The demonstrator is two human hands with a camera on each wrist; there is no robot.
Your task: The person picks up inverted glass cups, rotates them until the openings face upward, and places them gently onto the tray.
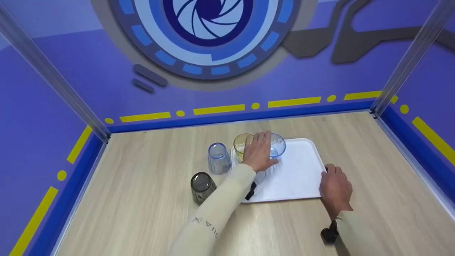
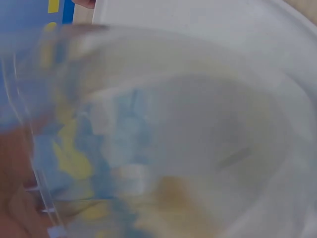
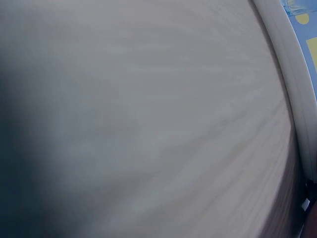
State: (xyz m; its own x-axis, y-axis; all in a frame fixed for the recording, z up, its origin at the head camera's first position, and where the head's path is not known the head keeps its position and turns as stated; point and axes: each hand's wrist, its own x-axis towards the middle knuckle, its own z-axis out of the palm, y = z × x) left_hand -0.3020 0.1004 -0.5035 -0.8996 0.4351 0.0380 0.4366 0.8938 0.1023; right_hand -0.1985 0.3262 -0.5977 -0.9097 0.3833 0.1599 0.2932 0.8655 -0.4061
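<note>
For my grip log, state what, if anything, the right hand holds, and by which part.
The right hand grips the white tray by its right edge.

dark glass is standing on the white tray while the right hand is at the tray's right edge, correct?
Not quite: the dark glass stands on the wooden table, left of the white tray, as the head view shows. The right hand is at the tray's right edge.

A pale, wood-grained desk [image 1: 142,199] carries a white rectangular tray [image 1: 298,174] with rounded corners, lying flat toward its right half. Directly on the wood, just beside the tray's left edge, stands a clear blue-tinted glass [image 1: 219,161]; a smoky dark glass [image 1: 202,188] stands nearer the front.
</note>
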